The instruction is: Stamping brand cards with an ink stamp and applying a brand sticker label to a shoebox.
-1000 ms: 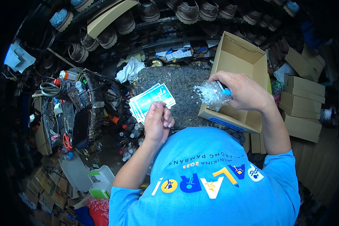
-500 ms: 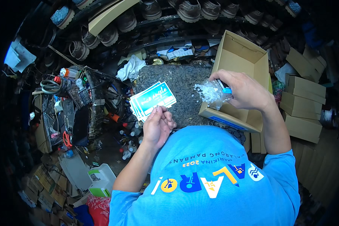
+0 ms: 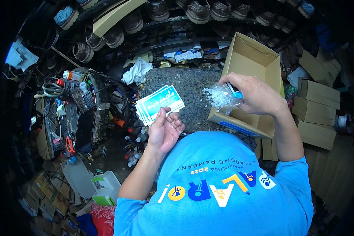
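Observation:
Palm up, my left hand (image 3: 167,126) is at the near edge of a stack of turquoise and white cards (image 3: 161,103) on a dark, rough block (image 3: 192,80). Its thumb overlaps the top card and its fingers are loosely curled, apart from the thumb. My right hand (image 3: 259,94) is closed around a small dark object with a blue end (image 3: 237,94), partly hidden by the fingers. Beside that object hangs a bunch of small clear plastic bits (image 3: 218,96), above the near left edge of an open cardboard box (image 3: 224,117).
Folded cardboard boxes (image 3: 316,112) are stacked at the right. Shoes (image 3: 198,11) line the far shelves. At the left are cluttered tools, with red-handled scissors (image 3: 70,144) and a coiled cable (image 3: 53,89). A crumpled white bag (image 3: 137,70) lies behind the cards.
My left hand has turned its palm further up and its fingers have opened a little, with the thumb higher over the card. The right hand has hardly moved.

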The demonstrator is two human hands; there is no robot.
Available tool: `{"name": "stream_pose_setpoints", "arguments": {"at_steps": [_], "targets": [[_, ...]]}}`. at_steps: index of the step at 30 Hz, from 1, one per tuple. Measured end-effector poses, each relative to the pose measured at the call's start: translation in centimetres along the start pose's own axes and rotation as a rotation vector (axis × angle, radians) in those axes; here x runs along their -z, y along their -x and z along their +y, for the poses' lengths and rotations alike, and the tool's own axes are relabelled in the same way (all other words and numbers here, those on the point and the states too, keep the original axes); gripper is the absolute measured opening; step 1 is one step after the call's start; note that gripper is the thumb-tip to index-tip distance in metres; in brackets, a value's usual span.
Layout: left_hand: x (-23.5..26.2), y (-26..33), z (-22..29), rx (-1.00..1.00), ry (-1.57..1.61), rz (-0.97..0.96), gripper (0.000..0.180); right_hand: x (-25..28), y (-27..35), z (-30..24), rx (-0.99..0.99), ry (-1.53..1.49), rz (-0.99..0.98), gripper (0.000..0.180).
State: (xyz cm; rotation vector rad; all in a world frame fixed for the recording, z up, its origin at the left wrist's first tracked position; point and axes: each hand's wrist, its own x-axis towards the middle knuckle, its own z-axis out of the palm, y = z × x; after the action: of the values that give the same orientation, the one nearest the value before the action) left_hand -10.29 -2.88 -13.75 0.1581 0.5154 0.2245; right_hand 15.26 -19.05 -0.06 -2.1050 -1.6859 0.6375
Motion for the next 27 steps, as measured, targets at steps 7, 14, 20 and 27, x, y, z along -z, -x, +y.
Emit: {"name": "stream_pose_setpoints", "arguments": {"at_steps": [7,14,20,27], "targets": [[-0.8,-0.1,0.5,0.001,0.053,-0.008,0.023,0.1,0.1,0.0,-0.018,-0.019,-0.006,0.056],[-1.2,-0.7,0.6,-0.038,-0.025,0.045,0.023,0.0,0.1,0.2,-0.012,-0.013,-0.007,0.055],[-2.1,-0.6,0.4,-0.055,-0.103,0.223,0.026,-0.1,0.1,0.3,-0.009,-0.012,-0.012,0.053],[-5.6,0.4,0.6,-0.216,-0.559,-0.05,0.014,0.1,0.0,0.3,0.008,0.003,-0.011,0.054]]}}
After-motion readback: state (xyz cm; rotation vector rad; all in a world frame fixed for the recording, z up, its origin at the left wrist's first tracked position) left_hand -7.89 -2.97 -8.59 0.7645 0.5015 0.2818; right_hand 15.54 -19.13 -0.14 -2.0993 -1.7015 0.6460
